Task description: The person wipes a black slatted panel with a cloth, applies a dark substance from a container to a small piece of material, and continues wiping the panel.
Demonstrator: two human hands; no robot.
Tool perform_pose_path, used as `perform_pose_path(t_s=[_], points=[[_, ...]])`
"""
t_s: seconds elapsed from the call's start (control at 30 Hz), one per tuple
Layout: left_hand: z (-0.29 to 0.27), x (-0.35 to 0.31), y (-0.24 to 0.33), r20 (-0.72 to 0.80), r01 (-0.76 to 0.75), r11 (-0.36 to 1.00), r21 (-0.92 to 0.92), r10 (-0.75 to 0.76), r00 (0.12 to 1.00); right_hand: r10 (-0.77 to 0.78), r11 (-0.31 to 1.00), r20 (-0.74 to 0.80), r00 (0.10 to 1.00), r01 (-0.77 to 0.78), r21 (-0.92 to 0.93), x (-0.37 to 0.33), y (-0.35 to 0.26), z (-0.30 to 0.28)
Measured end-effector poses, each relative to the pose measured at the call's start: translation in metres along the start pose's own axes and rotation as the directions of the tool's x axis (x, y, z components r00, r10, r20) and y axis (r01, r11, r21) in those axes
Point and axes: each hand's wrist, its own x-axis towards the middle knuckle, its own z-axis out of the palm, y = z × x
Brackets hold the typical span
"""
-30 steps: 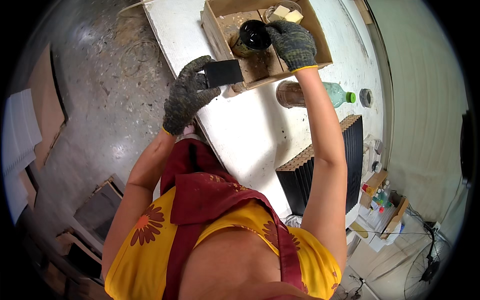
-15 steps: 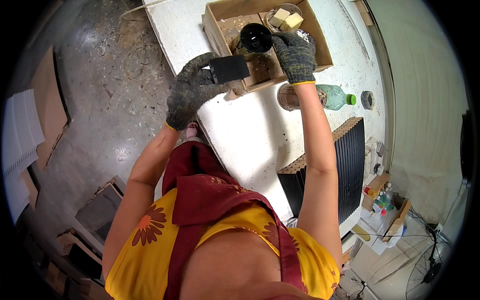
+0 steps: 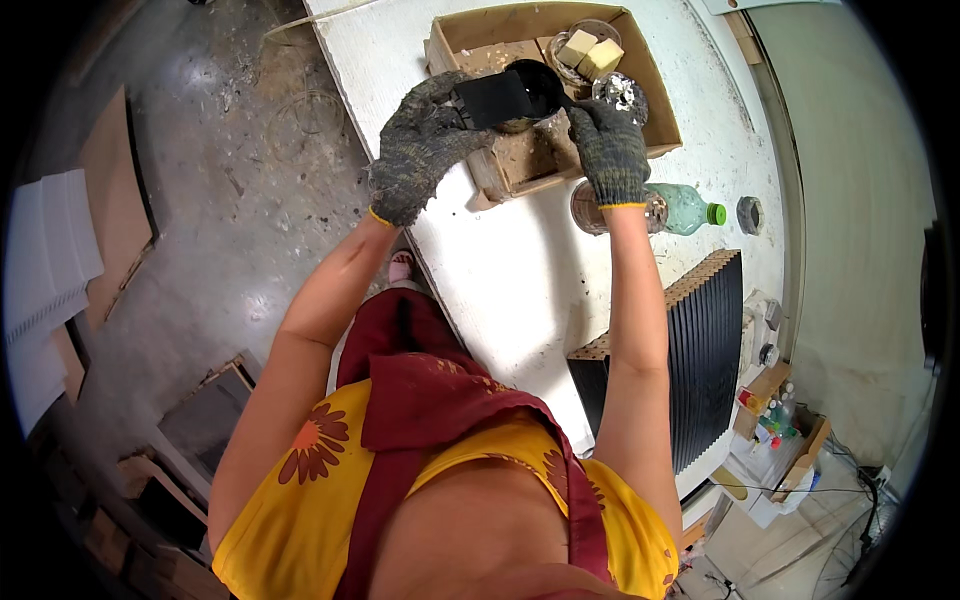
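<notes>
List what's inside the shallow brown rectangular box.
The box holds a round black cup, two pale yellow blocks and a round, white-flecked container. What the flat black rectangular piece and gloved right hand cover cannot be seen.

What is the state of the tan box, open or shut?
Open: the tan box has no lid on, and the black-lined cup and pale yellow blocks inside it show from above.

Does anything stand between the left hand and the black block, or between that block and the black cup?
Nothing visible does. The gloved left hand grips the black block, which overlaps the left edge of the black cup in this view; contact is unclear. The right hand is on the cup's other side.
</notes>
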Motion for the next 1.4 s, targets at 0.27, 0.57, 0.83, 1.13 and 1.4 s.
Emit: perform_pose_path(t_s=[0.27, 0.57, 0.83, 1.13, 1.4], points=[[0.01, 0.015, -0.007, -0.018, 0.049, 0.999, 0.012, -0.049, 0.999, 0.335, 0.606, 0.189, 0.923, -0.365, 0.706, -0.036, -0.036, -0.019], [0.023, 0.01, 0.004, -0.033, 0.052, 0.999, 0.0, -0.052, 0.998, 0.306, 0.517, 0.106, 0.946, -0.259, 0.816, -0.039, -0.028, -0.003], [0.019, 0.008, 0.006, 0.001, 0.002, 0.999, -0.033, -0.002, 1.0, 0.163, 0.767, 0.157, 0.974, -0.225, 0.601, -0.047, -0.025, -0.011], [0.02, 0.01, 0.006, -0.056, 0.02, 1.0, -0.009, -0.02, 0.998, -0.493, 0.856, -0.309, 0.813, 0.392, -0.336, -0.047, -0.041, -0.007], [0.016, 0.01, 0.008, -0.012, -0.016, 0.998, -0.067, 0.016, 1.0, -0.065, 0.91, -0.285, 0.956, 0.174, 0.376, -0.061, -0.037, 0.005]])
